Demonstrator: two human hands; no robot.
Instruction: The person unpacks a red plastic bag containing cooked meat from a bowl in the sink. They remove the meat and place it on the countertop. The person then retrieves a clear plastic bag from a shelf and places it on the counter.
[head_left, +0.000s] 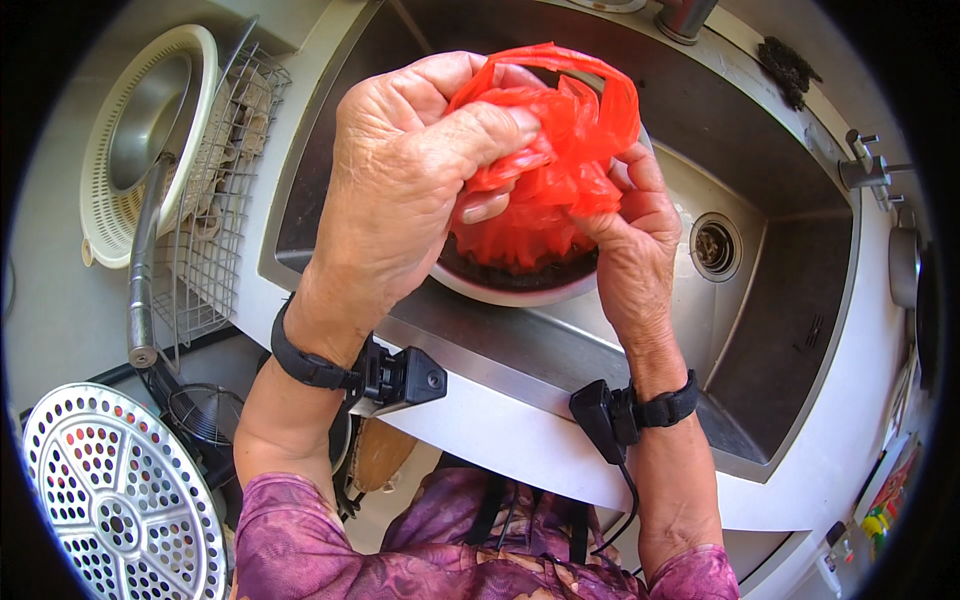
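Observation:
My left hand (427, 150) grips the gathered top of a thin red plastic bag (547, 187), its thumb pressed on the film. At the bag's right side, my right hand (641, 217) pinches a fold of it between thumb and fingers. A handle loop of the bag arches up between both hands. The lower part of the bag hangs over a round basin (525, 298) with a pale rim and dark contents, which stands in a stainless steel sink (682, 315). What the bag holds is hidden.
To the right lies the sink drain (715, 246); a faucet base (684, 19) stands at the back. At left are a wire rack (202, 270) with a cream plastic colander (97, 187) and a perforated metal steamer plate (124, 495). A dark scouring pad (787, 71) lies behind the sink.

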